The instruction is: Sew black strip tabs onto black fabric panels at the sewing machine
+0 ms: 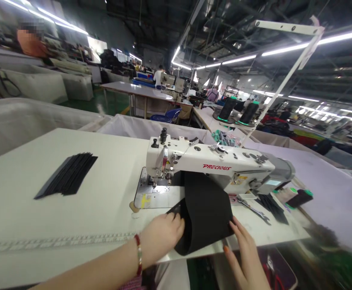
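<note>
A black fabric panel (208,209) lies folded over on itself below the arm of a white sewing machine (194,159). My left hand (163,233), with a bracelet at the wrist, has its fingers curled around the panel's left edge; the fingertips are partly hidden. At the panel's right edge, my right hand (245,251) touches it with outstretched fingers, the thumb spread apart below. The needle and presser foot (154,183) stand over the metal plate (160,200), left of the panel. The panel's far end is hidden behind the machine arm.
A stack of black strips (68,175) lies on the white table (109,193) at left. A printed ruler (58,241) runs along the near edge. Right of the panel are a wrench (256,210), more black strips (274,209) and thread spools (301,198). A thread stand (280,86) rises behind.
</note>
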Tool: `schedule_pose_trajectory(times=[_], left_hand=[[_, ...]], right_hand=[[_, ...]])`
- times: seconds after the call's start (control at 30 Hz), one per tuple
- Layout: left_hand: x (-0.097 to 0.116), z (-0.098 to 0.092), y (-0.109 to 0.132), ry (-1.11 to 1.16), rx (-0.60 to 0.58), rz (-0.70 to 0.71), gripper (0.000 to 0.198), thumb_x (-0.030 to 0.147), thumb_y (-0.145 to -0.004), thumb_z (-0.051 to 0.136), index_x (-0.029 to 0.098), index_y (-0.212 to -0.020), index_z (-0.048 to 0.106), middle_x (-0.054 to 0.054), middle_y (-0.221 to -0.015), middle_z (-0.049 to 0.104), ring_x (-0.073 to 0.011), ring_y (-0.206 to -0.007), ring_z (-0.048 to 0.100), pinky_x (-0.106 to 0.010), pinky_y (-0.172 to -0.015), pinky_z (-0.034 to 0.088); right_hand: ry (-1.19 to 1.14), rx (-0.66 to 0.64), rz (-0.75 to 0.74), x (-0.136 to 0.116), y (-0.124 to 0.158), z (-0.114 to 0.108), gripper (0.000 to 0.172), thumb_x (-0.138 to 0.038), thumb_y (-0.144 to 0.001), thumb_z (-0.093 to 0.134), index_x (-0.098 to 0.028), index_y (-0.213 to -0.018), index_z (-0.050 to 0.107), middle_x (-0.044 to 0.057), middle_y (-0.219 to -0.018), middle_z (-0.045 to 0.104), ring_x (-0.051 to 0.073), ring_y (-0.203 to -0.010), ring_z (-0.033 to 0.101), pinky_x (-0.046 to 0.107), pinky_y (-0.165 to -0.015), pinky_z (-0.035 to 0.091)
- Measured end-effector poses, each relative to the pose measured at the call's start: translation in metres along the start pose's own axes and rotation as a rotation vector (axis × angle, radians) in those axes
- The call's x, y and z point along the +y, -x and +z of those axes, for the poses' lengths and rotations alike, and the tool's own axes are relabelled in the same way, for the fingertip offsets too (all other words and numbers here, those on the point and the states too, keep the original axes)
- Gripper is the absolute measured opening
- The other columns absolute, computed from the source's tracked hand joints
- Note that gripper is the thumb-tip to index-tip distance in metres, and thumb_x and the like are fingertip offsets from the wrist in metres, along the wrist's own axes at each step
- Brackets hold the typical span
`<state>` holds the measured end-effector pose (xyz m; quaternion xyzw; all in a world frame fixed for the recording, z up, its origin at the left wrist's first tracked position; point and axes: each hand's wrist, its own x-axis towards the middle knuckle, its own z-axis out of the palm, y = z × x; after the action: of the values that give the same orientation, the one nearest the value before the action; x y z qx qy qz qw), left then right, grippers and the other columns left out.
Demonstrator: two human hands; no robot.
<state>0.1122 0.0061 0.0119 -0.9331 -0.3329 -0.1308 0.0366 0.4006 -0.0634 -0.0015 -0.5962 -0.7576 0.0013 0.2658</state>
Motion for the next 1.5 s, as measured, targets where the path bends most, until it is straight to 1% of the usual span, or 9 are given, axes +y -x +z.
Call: schedule_pose_trajectory(times=[0.1, 0.27, 0.4, 0.53, 0.7, 0.87, 1.03, 1.2, 1.5], left_hand=[[0.011, -0.011, 0.039, -0.229, -0.11, -0.178, 0.048, -0.001, -0.076, 0.048, -0.001, -0.124, 0.054, -0.034, -0.125, 0.052, -0.0383, -0.091, 0.065, -0.05, -0.063, 0.056], [0.013, -0.012, 0.085, -0.447, -0.221, -0.341, 0.042, 0.005, -0.075, 0.053, 0.002, -0.116, 0.064, -0.03, -0.128, 0.051, -0.0401, -0.116, 0.054, -0.048, -0.086, 0.052], [0.021, 0.001, 0.064, -0.399, -0.253, -0.471, 0.048, 0.002, -0.075, 0.054, 0.003, -0.122, 0.059, -0.033, -0.126, 0.05, -0.0419, -0.11, 0.058, -0.044, -0.072, 0.056], [0.035, 0.019, 0.021, -0.257, -0.19, -0.567, 0.044, 0.007, -0.078, 0.056, 0.001, -0.121, 0.059, -0.036, -0.124, 0.05, -0.0481, -0.11, 0.055, -0.054, -0.069, 0.055], [0.035, 0.028, 0.001, -0.162, -0.171, -0.543, 0.045, 0.021, -0.083, 0.057, 0.001, -0.124, 0.058, -0.036, -0.127, 0.048, -0.0463, -0.113, 0.054, -0.055, -0.073, 0.054], [-0.032, -0.034, 0.071, 0.057, -0.042, -0.265, 0.035, 0.042, -0.085, 0.058, 0.02, -0.112, 0.065, -0.012, -0.119, 0.064, -0.0238, -0.106, 0.061, -0.033, -0.086, 0.053], [-0.16, -0.098, 0.188, -0.003, 0.183, -0.688, 0.038, 0.034, -0.097, 0.04, 0.015, -0.127, 0.051, -0.013, -0.128, 0.054, -0.0248, -0.116, 0.053, -0.045, -0.101, 0.043], [-0.238, -0.087, 0.256, 0.006, 0.157, -0.74, 0.04, 0.035, -0.092, 0.056, 0.016, -0.126, 0.05, -0.013, -0.132, 0.049, -0.0277, -0.118, 0.051, -0.051, -0.097, 0.044], [-0.254, -0.067, 0.272, 0.051, 0.083, -0.634, 0.034, 0.032, -0.093, 0.055, 0.016, -0.123, 0.053, -0.01, -0.128, 0.053, -0.026, -0.115, 0.054, -0.051, -0.098, 0.044]], right_hand=[[0.003, -0.072, -0.069, -0.018, 0.011, 0.026, 0.06, -0.03, -0.095, 0.042, -0.024, -0.148, 0.016, 0.012, -0.151, 0.026, 0.03, -0.137, 0.03, 0.052, -0.106, 0.037], [-0.083, -0.139, -0.117, -0.063, -0.045, 0.064, 0.058, -0.029, -0.097, 0.036, -0.02, -0.149, 0.012, 0.016, -0.148, 0.032, 0.028, -0.136, 0.032, 0.054, -0.108, 0.031], [-0.077, -0.08, -0.016, -0.078, -0.097, 0.053, 0.037, -0.035, -0.094, 0.043, -0.014, -0.123, 0.051, 0.016, -0.118, 0.059, 0.029, -0.108, 0.057, 0.047, -0.093, 0.047], [-0.024, 0.138, -0.074, -0.096, -0.099, 0.028, 0.029, -0.037, -0.094, 0.04, -0.019, -0.107, 0.059, 0.014, -0.114, 0.06, 0.03, -0.106, 0.057, 0.047, -0.089, 0.046], [0.067, -0.18, -0.534, -0.104, -0.101, 0.058, 0.043, -0.039, -0.092, 0.047, -0.03, -0.134, 0.049, 0.003, -0.142, 0.046, 0.03, -0.13, 0.041, 0.059, -0.109, 0.025], [0.086, -0.282, -0.549, -0.072, -0.12, 0.113, 0.053, -0.044, -0.092, 0.045, -0.034, -0.143, 0.037, 0.002, -0.146, 0.038, 0.031, -0.132, 0.04, 0.061, -0.102, 0.036], [0.054, -0.215, -0.659, -0.057, -0.13, 0.118, 0.066, -0.049, -0.086, 0.052, -0.038, -0.146, 0.026, 0.002, -0.145, 0.039, 0.034, -0.125, 0.047, 0.062, -0.097, 0.041], [0.067, -0.188, -0.707, -0.057, -0.14, 0.117, 0.07, -0.049, -0.086, 0.053, -0.039, -0.147, 0.022, 0.003, -0.143, 0.041, 0.034, -0.123, 0.048, 0.062, -0.097, 0.04], [0.092, -0.207, -0.703, -0.053, -0.145, 0.117, 0.068, -0.049, -0.084, 0.053, -0.039, -0.146, 0.026, 0.002, -0.145, 0.04, 0.034, -0.124, 0.048, 0.06, -0.099, 0.039]])
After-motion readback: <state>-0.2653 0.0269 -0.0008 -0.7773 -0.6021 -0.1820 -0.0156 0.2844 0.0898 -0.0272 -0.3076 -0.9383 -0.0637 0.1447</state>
